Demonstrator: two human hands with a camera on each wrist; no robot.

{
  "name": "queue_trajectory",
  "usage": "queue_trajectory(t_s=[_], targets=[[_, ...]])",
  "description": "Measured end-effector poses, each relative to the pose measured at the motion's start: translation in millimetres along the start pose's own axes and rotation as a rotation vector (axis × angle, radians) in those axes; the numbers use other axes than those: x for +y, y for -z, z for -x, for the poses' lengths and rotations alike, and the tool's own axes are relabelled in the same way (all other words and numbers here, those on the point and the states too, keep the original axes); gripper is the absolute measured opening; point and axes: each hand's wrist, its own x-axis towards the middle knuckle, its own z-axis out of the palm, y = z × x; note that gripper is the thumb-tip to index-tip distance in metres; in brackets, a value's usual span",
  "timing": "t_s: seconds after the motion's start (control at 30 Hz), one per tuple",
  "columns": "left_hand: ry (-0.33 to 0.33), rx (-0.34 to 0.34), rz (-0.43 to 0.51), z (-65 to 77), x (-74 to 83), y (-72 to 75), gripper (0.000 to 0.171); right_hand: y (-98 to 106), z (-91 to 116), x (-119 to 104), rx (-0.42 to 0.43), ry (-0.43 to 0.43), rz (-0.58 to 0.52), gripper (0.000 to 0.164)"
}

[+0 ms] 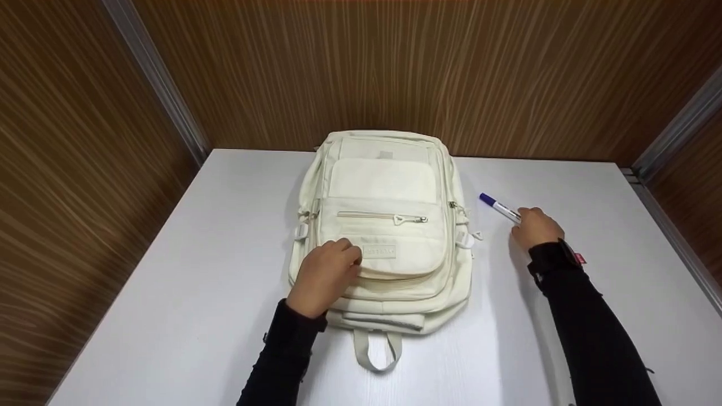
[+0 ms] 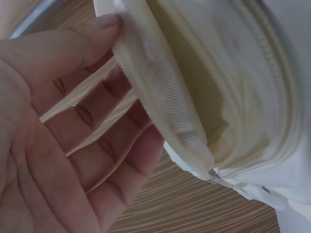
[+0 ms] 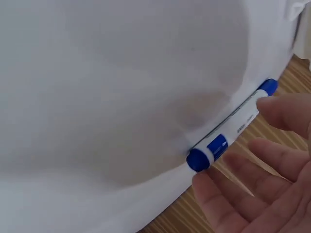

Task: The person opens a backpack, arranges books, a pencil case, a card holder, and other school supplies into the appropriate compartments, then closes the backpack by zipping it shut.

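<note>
A cream backpack (image 1: 383, 180) lies on its back on the white table, top loop toward me. My left hand (image 1: 330, 273) is at its front pocket. In the left wrist view, the thumb and fingers of that hand (image 2: 73, 111) pinch the zippered edge of the pocket's flap (image 2: 160, 87), and the pocket gapes beside it. Right of the bag, my right hand (image 1: 536, 225) holds the near end of a white marker (image 1: 505, 211) with a blue cap. The thumb overlaps the marker (image 3: 233, 124) in the right wrist view, with the other fingers along its far side.
White tabletop (image 1: 197, 282) surrounds the bag. Wood-grain panels (image 1: 395, 73) stand behind the table and at both sides, with metal strips at the corners. The bag's grey top loop (image 1: 364, 355) lies toward the near edge.
</note>
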Motion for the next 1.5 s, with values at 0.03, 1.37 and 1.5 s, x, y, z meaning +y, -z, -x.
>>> queue_trajectory(t_s=[0.03, 1.37, 1.5], targets=[[-0.004, 0.014, 0.009, -0.2, 0.7, 0.3, 0.016, 0.8, -0.1, 1.1, -0.005, -0.002, 0.017, 0.025], [-0.040, 0.629, -0.058, -24.3, 24.0, -8.6, 0.007, 0.8, 109.5, -107.4, -0.013, 0.470, -0.194, 0.007], [-0.049, 0.638, -0.063, -23.9, 26.3, -9.0, 0.006, -7.1, 102.2, -135.6, 0.012, 0.450, -0.211, 0.008]])
